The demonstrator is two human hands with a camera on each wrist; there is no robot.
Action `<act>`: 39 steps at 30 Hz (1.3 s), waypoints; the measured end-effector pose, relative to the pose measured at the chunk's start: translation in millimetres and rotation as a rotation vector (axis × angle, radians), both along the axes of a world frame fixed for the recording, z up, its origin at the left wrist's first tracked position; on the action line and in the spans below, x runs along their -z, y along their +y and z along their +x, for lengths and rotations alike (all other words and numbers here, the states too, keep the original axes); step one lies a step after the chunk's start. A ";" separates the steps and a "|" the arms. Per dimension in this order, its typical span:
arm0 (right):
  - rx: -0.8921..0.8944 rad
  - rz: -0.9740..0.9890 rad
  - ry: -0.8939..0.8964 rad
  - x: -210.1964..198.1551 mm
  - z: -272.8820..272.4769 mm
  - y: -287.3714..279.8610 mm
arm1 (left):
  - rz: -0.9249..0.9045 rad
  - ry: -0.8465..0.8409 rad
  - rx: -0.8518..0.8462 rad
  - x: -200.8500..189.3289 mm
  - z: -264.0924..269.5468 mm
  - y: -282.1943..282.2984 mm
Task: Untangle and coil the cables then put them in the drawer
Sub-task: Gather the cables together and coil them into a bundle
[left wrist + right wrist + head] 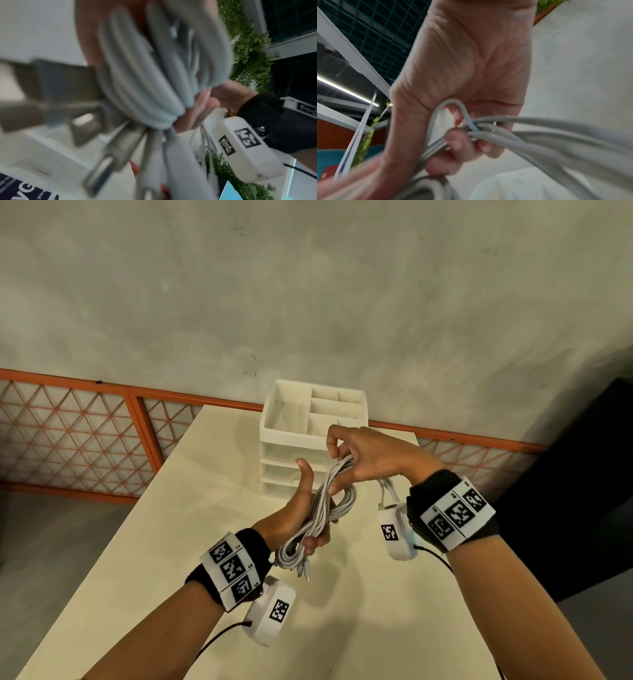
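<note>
A bundle of white cables hangs in the air above the table, looped several times. My left hand grips its lower part, thumb pointing up, and several metal plugs dangle below the fist. My right hand holds the upper loops with curled fingers; the right wrist view shows the cable strands running under its fingers. Blurred loops and plugs fill the left wrist view. Behind the hands stands a white drawer unit with an open divided top tray; its drawers look closed.
The cream table stretches toward me under the hands. An orange-framed lattice railing runs along the wall behind it. A dark object stands to the right of the table. White camera units hang from both wrists.
</note>
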State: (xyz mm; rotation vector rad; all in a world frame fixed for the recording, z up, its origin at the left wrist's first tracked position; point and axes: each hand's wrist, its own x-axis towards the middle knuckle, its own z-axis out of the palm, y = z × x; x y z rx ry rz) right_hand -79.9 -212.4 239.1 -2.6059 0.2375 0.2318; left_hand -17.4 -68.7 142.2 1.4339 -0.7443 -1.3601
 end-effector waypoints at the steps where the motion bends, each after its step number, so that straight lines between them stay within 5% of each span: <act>1: 0.007 0.010 0.011 2.9 0.9 -2.5 | 0.000 -0.008 0.023 1.4 0.9 1.0; 12: -0.093 0.397 0.004 21.5 -3.5 -24.0 | 0.063 -0.176 -0.024 -5.7 19.9 9.4; 17: 0.058 0.223 -0.408 40.9 -5.8 -27.1 | 0.108 -0.176 -0.025 -4.7 26.6 11.0; 21: 0.047 0.107 -0.538 46.0 -6.8 -23.6 | 0.162 -0.124 -0.037 -2.1 25.4 9.8; 29: -0.072 -0.113 -0.338 69.0 -12.1 -28.0 | 0.213 -0.046 0.019 -6.0 23.5 10.6; 39: 0.013 -0.026 -0.290 84.3 -18.5 -23.1 | 0.242 -0.206 -0.069 16.2 13.6 9.8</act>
